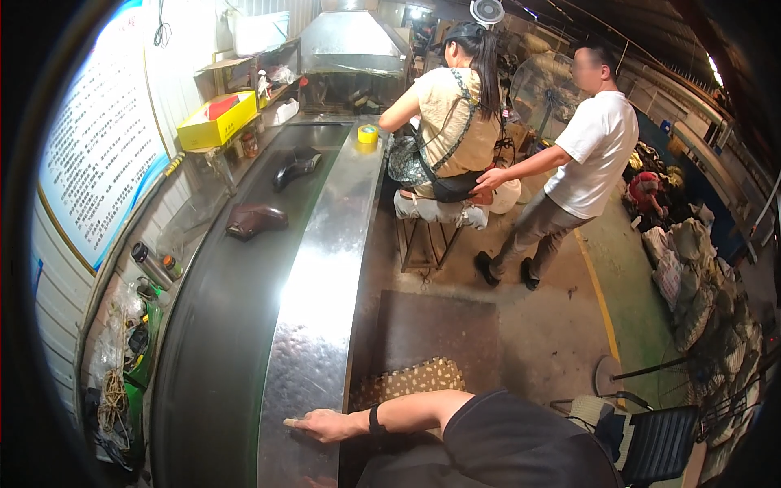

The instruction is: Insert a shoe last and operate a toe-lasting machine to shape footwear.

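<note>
My right hand rests on the shiny metal ledge along the belt's right side. One finger reaches toward the belt, with a pale covering at its tip; the other fingers are partly hidden beneath the hand. Nothing shows in its grasp. A dark band circles that wrist. Of my left hand nothing is visible. Farther up the dark conveyor belt lie a brown leather shoe and, beyond it, a black shoe, both well away from my hand.
A yellow tape roll sits on the far ledge. Ahead, one person sits by the belt; another stands behind, reaching toward them. A yellow box, a steel flask and a metal hood border the belt. A chair stands right.
</note>
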Demonstrator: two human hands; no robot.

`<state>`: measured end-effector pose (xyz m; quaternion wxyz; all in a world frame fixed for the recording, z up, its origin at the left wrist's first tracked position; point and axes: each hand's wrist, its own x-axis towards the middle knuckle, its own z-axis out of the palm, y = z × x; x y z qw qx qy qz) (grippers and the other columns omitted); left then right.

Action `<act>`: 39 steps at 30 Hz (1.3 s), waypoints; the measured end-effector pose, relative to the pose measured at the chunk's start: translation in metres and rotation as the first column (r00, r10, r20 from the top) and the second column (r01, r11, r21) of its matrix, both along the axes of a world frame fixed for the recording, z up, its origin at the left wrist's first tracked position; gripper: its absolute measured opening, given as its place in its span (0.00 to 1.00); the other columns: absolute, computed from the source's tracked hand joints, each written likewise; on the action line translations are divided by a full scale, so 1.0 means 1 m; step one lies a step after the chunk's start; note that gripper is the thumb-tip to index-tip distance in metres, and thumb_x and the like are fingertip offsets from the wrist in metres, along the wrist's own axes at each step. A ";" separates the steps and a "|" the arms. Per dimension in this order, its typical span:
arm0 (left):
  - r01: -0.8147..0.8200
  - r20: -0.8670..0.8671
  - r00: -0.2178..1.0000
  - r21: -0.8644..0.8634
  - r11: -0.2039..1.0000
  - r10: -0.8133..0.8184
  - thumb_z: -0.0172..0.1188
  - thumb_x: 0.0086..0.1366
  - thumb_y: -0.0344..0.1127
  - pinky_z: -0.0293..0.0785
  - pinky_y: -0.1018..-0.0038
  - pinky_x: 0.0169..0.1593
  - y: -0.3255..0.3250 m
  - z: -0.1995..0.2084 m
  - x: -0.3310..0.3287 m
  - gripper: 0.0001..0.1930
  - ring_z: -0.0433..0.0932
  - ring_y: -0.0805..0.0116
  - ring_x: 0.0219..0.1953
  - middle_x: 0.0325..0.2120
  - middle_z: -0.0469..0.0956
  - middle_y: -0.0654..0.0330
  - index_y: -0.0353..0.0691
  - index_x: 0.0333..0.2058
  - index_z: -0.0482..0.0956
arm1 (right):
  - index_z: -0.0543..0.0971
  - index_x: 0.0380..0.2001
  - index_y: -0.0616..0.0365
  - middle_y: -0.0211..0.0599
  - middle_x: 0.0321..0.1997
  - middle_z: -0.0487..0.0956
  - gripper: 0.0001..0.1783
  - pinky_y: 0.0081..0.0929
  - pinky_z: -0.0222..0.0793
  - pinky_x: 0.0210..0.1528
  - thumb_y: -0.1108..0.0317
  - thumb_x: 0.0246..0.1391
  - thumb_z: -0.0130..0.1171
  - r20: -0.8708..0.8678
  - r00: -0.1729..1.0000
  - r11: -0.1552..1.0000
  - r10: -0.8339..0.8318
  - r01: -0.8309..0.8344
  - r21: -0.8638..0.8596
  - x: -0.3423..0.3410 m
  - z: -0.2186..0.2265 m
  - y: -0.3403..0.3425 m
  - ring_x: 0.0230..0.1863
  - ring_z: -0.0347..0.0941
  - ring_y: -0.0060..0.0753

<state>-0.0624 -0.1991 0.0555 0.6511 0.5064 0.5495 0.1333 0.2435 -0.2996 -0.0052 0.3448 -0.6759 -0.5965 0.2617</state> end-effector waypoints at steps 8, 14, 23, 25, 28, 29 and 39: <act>-0.007 0.021 1.000 -0.005 1.000 0.007 0.59 0.71 0.32 0.77 0.75 0.44 -0.002 -0.003 -0.009 0.20 0.81 0.66 0.47 0.48 0.81 0.53 0.33 0.59 0.73 | 0.64 0.69 0.58 0.53 0.35 0.77 0.40 0.52 0.69 0.42 0.78 0.49 0.55 0.013 0.999 0.998 -0.045 0.044 0.047 -0.002 -0.007 -0.008 0.42 0.73 0.61; 0.006 0.016 1.000 0.023 1.000 -0.006 0.59 0.71 0.33 0.78 0.74 0.45 -0.001 0.003 -0.010 0.20 0.81 0.66 0.45 0.47 0.81 0.53 0.33 0.59 0.74 | 0.66 0.69 0.54 0.54 0.41 0.77 0.40 0.48 0.72 0.48 0.76 0.50 0.56 0.004 0.998 0.998 -0.057 0.056 0.040 -0.006 -0.015 -0.010 0.48 0.75 0.60; 0.013 0.043 0.999 0.050 0.999 -0.015 0.60 0.71 0.31 0.75 0.76 0.36 0.008 -0.010 -0.020 0.20 0.79 0.69 0.37 0.41 0.82 0.53 0.31 0.59 0.73 | 0.65 0.69 0.56 0.48 0.40 0.75 0.38 0.46 0.72 0.46 0.78 0.52 0.57 -0.006 0.997 0.995 -0.078 0.078 0.058 -0.009 -0.023 -0.015 0.45 0.74 0.54; 0.001 0.038 0.999 0.053 0.999 -0.003 0.60 0.71 0.31 0.76 0.76 0.37 0.008 -0.002 -0.016 0.21 0.79 0.68 0.37 0.41 0.82 0.53 0.31 0.59 0.72 | 0.65 0.69 0.55 0.47 0.41 0.75 0.39 0.45 0.72 0.47 0.78 0.52 0.57 -0.009 0.996 0.994 -0.085 0.085 0.071 -0.009 -0.024 -0.015 0.45 0.74 0.53; -0.008 0.042 0.999 0.041 0.999 0.007 0.59 0.71 0.31 0.76 0.74 0.40 0.004 0.012 -0.010 0.22 0.80 0.66 0.42 0.45 0.81 0.51 0.30 0.61 0.71 | 0.66 0.69 0.55 0.49 0.41 0.76 0.39 0.46 0.71 0.48 0.78 0.50 0.57 -0.037 0.995 0.994 -0.090 0.092 0.051 -0.009 -0.019 -0.017 0.46 0.73 0.55; -0.008 0.045 0.999 0.039 0.999 0.006 0.59 0.72 0.31 0.77 0.74 0.43 0.004 0.016 -0.009 0.22 0.80 0.64 0.45 0.47 0.81 0.50 0.29 0.61 0.71 | 0.66 0.68 0.55 0.51 0.41 0.76 0.40 0.48 0.70 0.49 0.78 0.48 0.57 -0.066 0.993 0.994 -0.094 0.097 0.046 -0.009 -0.016 -0.018 0.47 0.73 0.58; 0.041 -0.066 0.998 0.378 0.925 -0.017 0.62 0.70 0.34 0.77 0.72 0.53 0.043 0.017 0.010 0.18 0.81 0.66 0.49 0.47 0.82 0.54 0.30 0.54 0.78 | 0.78 0.57 0.54 0.55 0.52 0.80 0.21 0.50 0.74 0.54 0.58 0.66 0.52 -0.237 0.884 0.912 -0.402 0.364 -0.189 -0.019 0.018 0.011 0.53 0.77 0.59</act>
